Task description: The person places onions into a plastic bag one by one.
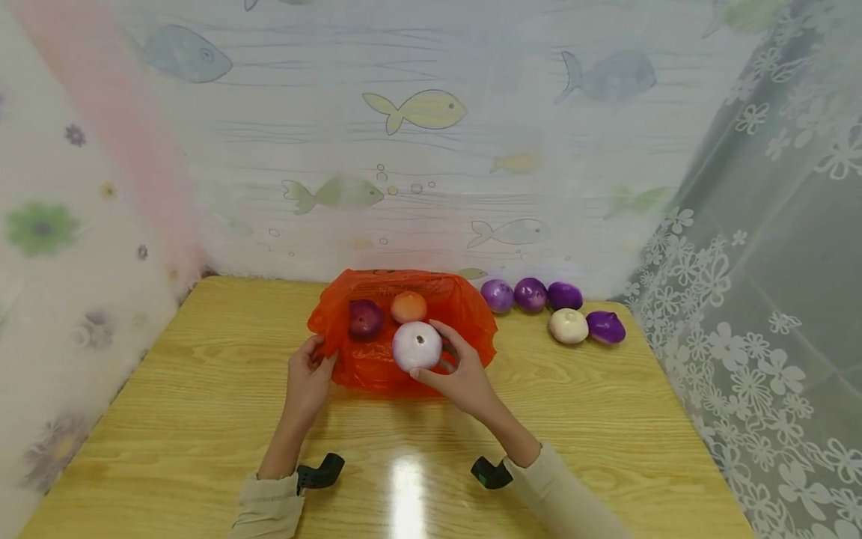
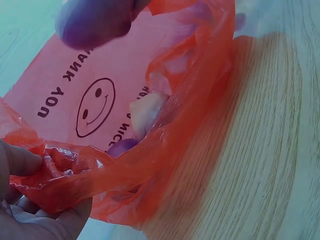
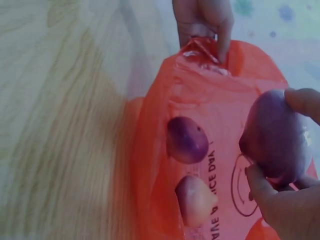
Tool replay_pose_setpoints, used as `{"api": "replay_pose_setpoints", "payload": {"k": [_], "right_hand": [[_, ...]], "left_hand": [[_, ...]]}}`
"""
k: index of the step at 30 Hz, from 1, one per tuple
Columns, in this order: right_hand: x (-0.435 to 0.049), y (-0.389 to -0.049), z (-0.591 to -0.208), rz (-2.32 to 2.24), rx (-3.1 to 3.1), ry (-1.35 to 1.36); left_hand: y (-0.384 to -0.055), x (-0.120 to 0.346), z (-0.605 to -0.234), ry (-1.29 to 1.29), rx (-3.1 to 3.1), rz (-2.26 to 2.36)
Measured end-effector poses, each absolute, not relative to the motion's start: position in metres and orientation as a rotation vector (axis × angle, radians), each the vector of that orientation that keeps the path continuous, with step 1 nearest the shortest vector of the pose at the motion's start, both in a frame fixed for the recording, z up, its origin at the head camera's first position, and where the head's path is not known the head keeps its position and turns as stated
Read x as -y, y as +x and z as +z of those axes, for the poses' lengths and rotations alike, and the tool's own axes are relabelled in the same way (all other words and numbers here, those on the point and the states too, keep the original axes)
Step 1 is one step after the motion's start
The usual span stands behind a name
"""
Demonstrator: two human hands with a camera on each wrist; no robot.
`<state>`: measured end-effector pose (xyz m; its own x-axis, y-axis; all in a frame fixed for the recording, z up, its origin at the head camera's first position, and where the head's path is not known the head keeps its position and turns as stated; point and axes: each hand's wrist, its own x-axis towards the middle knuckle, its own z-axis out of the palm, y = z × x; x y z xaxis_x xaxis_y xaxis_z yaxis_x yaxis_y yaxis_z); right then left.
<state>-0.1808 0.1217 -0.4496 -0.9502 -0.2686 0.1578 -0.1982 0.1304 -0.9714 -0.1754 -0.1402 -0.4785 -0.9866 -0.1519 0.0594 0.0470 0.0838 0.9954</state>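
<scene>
A red plastic bag [image 1: 465,359] with printed lettering and a smiley face lies with its mouth spread on the table. My left hand [image 1: 308,380] pinches the bag's left edge, fingers bunching the thin plastic in the left wrist view. Over the bag's mouth, my right hand [image 1: 465,374] grips a pale purple-white onion [image 1: 417,347] between thumb and fingers. Inside the bag sit a dark purple onion [image 1: 365,320] and a paler onion [image 1: 408,308], which looks orange through the plastic. The right wrist view shows the held onion [image 3: 277,135] apart from those two.
On the table's back right are several more onions: purple ones [image 1: 530,295] along the back and a cream one [image 1: 569,326] beside a deep purple one [image 1: 606,328]. A fish-patterned curtain [image 1: 417,187] hangs behind the wooden table [image 1: 202,419]. Dark camera mounts [image 1: 322,471] are on both wrists.
</scene>
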Motion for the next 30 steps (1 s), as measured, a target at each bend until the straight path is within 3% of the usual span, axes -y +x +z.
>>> {"api": "replay_pose_setpoints", "payload": {"k": [14,30], "right_hand": [[-0.096,-0.213,-0.441,-1.878,-2.413,-0.413],[-0.078,-0.261,-0.466,-1.846,-2.573,-0.354]], "left_hand": [[-0.176,0.139,-0.479,0.115,2.202,-2.009],[-0.176,0.140,-0.480,0.076,2.181,-2.019]]}}
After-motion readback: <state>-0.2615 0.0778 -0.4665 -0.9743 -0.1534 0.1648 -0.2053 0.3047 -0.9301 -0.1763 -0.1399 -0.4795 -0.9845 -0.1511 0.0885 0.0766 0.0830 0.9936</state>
